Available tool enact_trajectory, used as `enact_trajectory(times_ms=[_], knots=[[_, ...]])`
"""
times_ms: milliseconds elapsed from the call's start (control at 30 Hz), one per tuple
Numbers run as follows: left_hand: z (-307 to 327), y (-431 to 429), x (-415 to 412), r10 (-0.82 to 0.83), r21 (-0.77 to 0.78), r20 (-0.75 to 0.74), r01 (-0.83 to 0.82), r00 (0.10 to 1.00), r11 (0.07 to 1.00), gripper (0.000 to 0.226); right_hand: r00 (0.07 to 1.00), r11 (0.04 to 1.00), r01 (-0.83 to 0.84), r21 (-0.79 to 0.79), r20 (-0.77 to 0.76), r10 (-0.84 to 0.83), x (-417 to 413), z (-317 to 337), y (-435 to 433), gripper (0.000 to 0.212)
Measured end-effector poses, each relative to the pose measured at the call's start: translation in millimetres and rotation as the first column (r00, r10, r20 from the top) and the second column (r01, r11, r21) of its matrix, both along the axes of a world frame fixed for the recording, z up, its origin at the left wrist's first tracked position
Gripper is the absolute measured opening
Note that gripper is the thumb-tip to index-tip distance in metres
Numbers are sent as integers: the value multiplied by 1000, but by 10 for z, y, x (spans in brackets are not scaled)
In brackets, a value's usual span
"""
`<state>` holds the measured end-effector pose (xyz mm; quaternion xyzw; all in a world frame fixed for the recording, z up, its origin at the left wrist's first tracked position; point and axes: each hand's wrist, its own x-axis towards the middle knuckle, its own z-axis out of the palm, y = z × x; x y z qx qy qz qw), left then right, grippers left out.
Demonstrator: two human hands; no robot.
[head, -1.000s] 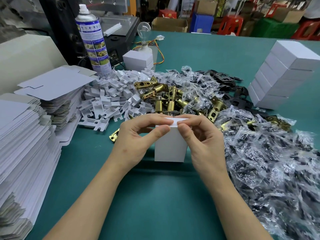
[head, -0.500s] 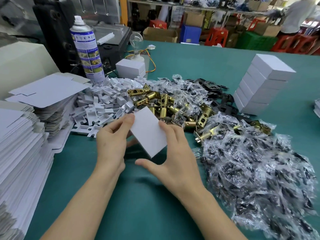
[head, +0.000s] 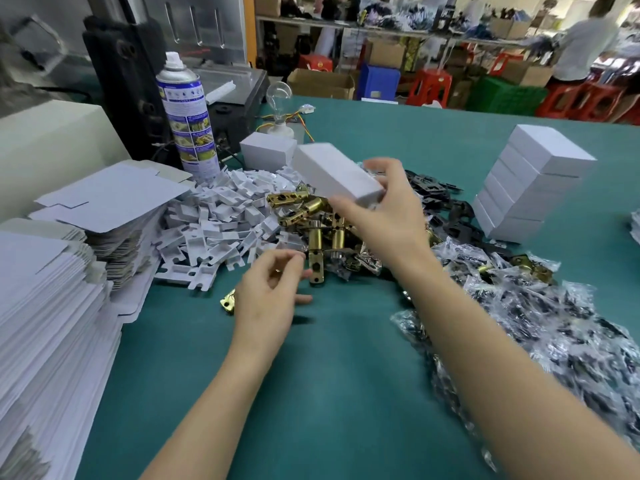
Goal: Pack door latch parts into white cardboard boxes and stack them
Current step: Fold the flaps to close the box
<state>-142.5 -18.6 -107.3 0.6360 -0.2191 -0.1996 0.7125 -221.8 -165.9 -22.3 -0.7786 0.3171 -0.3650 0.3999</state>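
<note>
The closed box point(head: 337, 174) is in the air just above the centre of the frame, tilted over the latches point(head: 317, 233). The right hand point(head: 391, 216) grips its near end, with the thumb on one side and the fingers on the other. It looks like thin, stiff card, probably weighted by metal inside, so it is best held across its long sides rather than by the flaps. The left hand point(head: 268, 299), lower centre, is loosely curled and holds nothing. The stack point(head: 530, 185) stands at the right.

box point(head: 337, 174): matt white card | latches point(head: 317, 237): shiny brass metal | bags point(head: 554, 334): glossy plastic
</note>
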Motion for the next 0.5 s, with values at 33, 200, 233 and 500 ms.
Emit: enact_trajectory(times_ms=[33, 200, 233, 500], knots=[[-13, 8, -11, -14, 31, 68, 12, 998, 999, 13, 1000, 1000, -4, -9, -28, 4, 163, 61, -127, 63], [-44, 1, -119, -72, 105, 241, 48, 968, 993, 19, 978, 995, -76, -64, -198, 62, 1039, 165, -737, 60], [-46, -1, -143, -84, 121, 253, 55, 964, 991, 19, 970, 992, -94, -81, -232, 73, 1186, 157, -837, 59], [1, 15, -196, -162, 108, 289, 137, 944, 985, 8, 934, 972, -188, -141, -331, 133, 2133, 36, -1320, 63]])
